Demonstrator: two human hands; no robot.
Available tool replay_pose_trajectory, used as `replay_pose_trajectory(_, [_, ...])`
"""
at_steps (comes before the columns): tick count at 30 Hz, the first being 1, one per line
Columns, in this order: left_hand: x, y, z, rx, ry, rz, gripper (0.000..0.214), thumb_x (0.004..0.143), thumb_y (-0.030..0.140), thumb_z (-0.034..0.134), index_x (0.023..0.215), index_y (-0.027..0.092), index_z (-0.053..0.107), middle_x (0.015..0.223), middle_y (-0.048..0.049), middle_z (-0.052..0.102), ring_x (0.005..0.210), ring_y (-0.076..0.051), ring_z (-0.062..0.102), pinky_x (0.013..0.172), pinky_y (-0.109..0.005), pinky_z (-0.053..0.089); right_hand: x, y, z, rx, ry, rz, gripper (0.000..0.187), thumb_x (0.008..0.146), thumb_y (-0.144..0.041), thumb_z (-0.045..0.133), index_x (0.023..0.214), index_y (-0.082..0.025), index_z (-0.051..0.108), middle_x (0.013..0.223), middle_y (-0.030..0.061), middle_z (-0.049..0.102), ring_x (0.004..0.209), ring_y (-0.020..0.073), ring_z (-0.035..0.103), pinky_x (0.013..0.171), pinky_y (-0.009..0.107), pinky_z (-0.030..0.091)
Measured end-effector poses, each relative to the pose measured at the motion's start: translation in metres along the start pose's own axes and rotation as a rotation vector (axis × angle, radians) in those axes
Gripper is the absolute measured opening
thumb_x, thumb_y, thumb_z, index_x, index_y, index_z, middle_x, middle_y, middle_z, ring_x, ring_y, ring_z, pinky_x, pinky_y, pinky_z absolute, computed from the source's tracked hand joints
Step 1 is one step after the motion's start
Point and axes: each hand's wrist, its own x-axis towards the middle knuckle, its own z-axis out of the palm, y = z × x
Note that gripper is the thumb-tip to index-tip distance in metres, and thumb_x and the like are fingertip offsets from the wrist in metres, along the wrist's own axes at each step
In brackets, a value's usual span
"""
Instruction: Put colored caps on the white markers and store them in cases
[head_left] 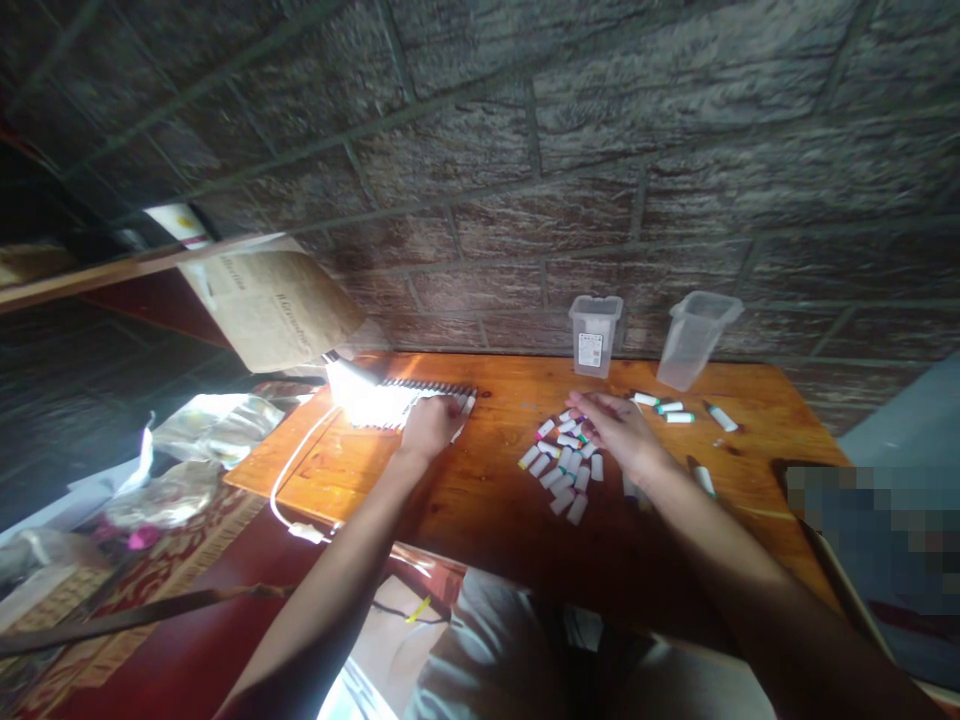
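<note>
My left hand (433, 425) is closed at the right end of a row of white marker-like sticks (469, 403) with dark ends, laid side by side on the wooden table. Whatever its fingers grip is hidden. My right hand (619, 432) is over the far right side of a loose pile of short white cylinders (566, 465) with coloured ends, which look like marker caps. Its fingers are bent together, and I cannot make out what is between them. Strong lamp glare washes out the left part of the row.
Two clear plastic containers (598, 340) stand at the table's back edge by the brick wall. Several more white pieces (679, 417) lie to the right. A bright lamp (349, 390) with a white cable (281, 470) is at the left, below a shelf (112, 275).
</note>
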Motion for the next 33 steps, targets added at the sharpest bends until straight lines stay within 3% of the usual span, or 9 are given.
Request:
replay_pose_trajectory(7, [-0.004,-0.002,0.002,-0.025,0.004,-0.015,0.022,0.087,0.028,0.058,0.089,0.020,0.078,0.089,-0.0085,0.078,0.080,-0.023,0.072,0.072,-0.028,0.048,0.000,0.000,-0.001,0.011,0.005,-0.018,0.047,0.060,-0.061,0.080,0.079,-0.018,0.073,0.077,0.0029,0.071,0.055,0.0091,0.050,0.050,0.023,0.034])
replay_pose_trajectory(16, [-0.012,-0.004,0.005,-0.010,0.050,-0.044,0.038,0.094,0.047,0.051,0.102,0.021,0.078,0.099,-0.0111,0.078,0.091,-0.026,0.071,0.077,-0.029,0.051,0.000,-0.002,-0.001,0.008,0.009,-0.013,0.047,0.060,-0.060,0.079,0.081,-0.018,0.075,0.076,0.0024,0.070,0.054,0.0083,0.048,0.048,0.021,0.031])
replay_pose_trajectory(27, [-0.007,0.004,0.012,-0.007,0.037,-0.080,0.033,0.093,0.042,0.053,0.102,0.024,0.079,0.097,-0.0088,0.078,0.089,-0.026,0.072,0.077,-0.031,0.053,0.000,-0.002,-0.003,0.001,0.014,-0.019,0.050,0.058,-0.063,0.080,0.076,-0.017,0.071,0.075,0.0038,0.070,0.053,0.0081,0.048,0.046,0.021,0.032])
replay_pose_trajectory(33, [-0.016,0.000,0.015,-0.010,0.078,-0.098,0.037,0.094,0.045,0.052,0.108,0.022,0.078,0.104,-0.0125,0.076,0.095,-0.028,0.070,0.080,-0.033,0.052,0.003,-0.001,-0.004,0.004,0.020,-0.027,0.050,0.057,-0.063,0.082,0.076,-0.017,0.073,0.075,0.0042,0.071,0.052,0.0074,0.047,0.044,0.020,0.033])
